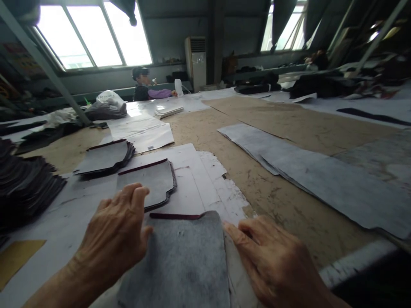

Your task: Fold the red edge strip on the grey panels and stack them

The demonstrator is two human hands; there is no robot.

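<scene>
A grey felt-like cut piece point(184, 261) with a dark red top edge lies on the table right in front of me. My left hand point(117, 233) rests flat on its left side, fingers stretched out toward a second grey cut piece point(154, 179). My right hand point(272, 261) lies flat at the near piece's right edge, fingers apart. Neither hand grips anything.
A small stack of grey cut pieces point(104, 158) sits further left, and a taller dark stack point(22, 184) at the far left. White paper sheets point(144, 132) and long grey sheets point(314, 175) cover the brown table point(257, 188). A person point(143, 83) sits at the far end.
</scene>
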